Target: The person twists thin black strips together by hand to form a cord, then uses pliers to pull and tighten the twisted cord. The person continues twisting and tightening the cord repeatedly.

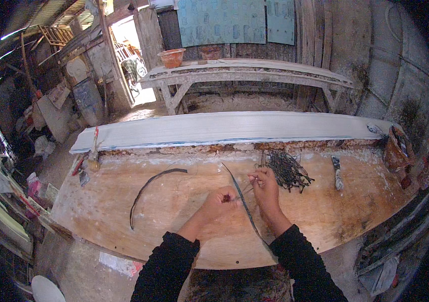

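A long, thin dark strip point(250, 216) lies slantwise between my hands, its far end bent to the left and its near end by my right sleeve. My left hand point(218, 203) is closed, with the strip at its fingertips. Just to the right, my right hand point(265, 190) is raised in a pinch on what looks like a thin wire. That wire reaches toward the strip, but its exact path is too fine to make out. Beyond my right hand sits a tangled pile of short dark wires point(290, 171). A second dark strip point(146, 189) lies curved on the board, left of my hands.
The wooden work board point(108, 211) has a long white slab point(234, 126) along its far edge. A putty knife point(336, 173) lies at right, near a brown container point(398, 148). At left stands a brush point(94, 151). A bench point(254, 70) with an orange pot point(171, 58) stands behind.
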Demonstrator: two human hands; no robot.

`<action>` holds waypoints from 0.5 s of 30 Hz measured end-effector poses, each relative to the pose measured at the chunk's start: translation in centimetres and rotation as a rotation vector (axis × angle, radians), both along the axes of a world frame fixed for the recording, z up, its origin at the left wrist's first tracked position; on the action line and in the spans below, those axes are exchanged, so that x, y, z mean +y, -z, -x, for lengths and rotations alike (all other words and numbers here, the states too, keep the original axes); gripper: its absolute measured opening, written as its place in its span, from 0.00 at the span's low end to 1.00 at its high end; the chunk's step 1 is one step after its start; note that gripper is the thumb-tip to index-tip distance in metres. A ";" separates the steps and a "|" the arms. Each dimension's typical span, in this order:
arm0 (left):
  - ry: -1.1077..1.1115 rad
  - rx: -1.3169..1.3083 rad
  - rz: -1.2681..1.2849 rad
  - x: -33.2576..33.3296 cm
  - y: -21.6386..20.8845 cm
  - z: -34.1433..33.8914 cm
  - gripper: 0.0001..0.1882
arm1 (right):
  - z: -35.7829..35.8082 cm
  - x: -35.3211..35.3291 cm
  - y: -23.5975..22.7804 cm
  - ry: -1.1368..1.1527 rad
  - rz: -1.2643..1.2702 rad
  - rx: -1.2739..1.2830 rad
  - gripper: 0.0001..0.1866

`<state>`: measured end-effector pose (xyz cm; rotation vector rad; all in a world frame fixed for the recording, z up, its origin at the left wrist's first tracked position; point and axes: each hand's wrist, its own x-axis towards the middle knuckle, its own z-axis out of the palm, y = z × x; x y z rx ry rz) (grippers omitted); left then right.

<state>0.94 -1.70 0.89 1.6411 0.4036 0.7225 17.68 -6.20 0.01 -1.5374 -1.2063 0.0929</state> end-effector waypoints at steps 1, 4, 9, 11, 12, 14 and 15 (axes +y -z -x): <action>-0.123 -0.019 0.022 0.1 0.0 -0.2 0.10 | -0.2 0.0 -0.1 -0.008 -0.005 0.036 0.07; -0.423 -0.066 0.119 2.0 2.0 -0.1 0.07 | -0.2 -0.6 -0.9 -0.043 0.002 0.125 0.06; -0.715 -0.127 0.166 4.7 3.9 0.6 0.03 | 1.8 -1.3 -1.0 -0.222 0.022 0.051 0.06; -0.749 -0.195 0.237 5.5 4.8 0.7 0.03 | 2.9 -1.5 -0.4 -0.474 -0.009 0.075 0.07; -0.749 -0.218 0.271 5.7 4.8 0.4 0.03 | 3.2 -1.5 -0.2 -0.591 -0.023 0.088 0.07; -0.739 -0.222 0.295 5.5 4.2 0.6 0.04 | 5.1 -3.1 -2.4 -0.768 0.193 0.395 0.08; -0.737 -0.223 0.293 5.4 4.2 0.7 0.04 | 5.6 -3.8 -3.3 -0.853 0.303 0.549 0.09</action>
